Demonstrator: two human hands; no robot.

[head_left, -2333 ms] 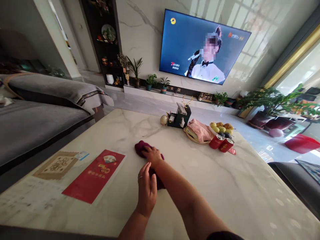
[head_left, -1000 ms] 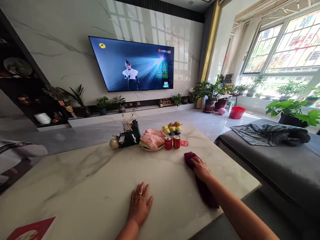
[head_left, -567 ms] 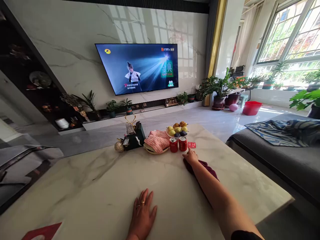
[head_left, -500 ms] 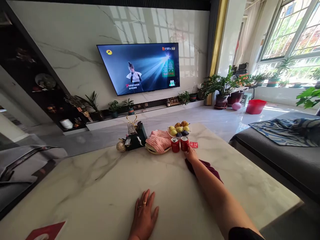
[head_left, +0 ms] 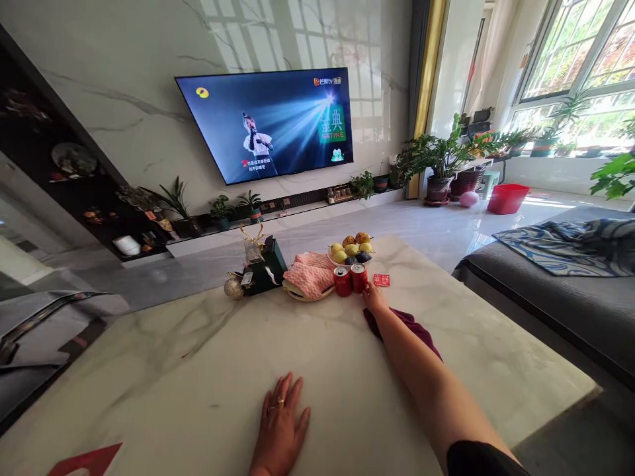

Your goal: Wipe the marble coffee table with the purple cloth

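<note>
Far out over the table, my right hand (head_left: 376,299) has its fingers closed against the right side of a red drink can (head_left: 358,279); the can's far side is hidden. A second red can (head_left: 342,282) stands upright close beside it on the left. Under my right forearm lies a crumpled maroon cloth (head_left: 414,324). A small red card (head_left: 381,280) is flat on the table, just right of the held can. My left hand (head_left: 280,426) rests palm down near the front of the marble table (head_left: 223,383), fingers spread, a ring on one finger, holding nothing.
Behind the cans sits a bowl of fruit (head_left: 351,250). To their left are a pink cloth (head_left: 310,274) on a round tray, a dark green box (head_left: 265,268) and a round ornament (head_left: 233,288). A red card-like item (head_left: 92,459) lies front left. A grey sofa (head_left: 526,284) stands right.
The right can has shifted left with my right hand, closing the gap to the other can. My left hand stays flat on the table. The whole view has tilted slightly.
</note>
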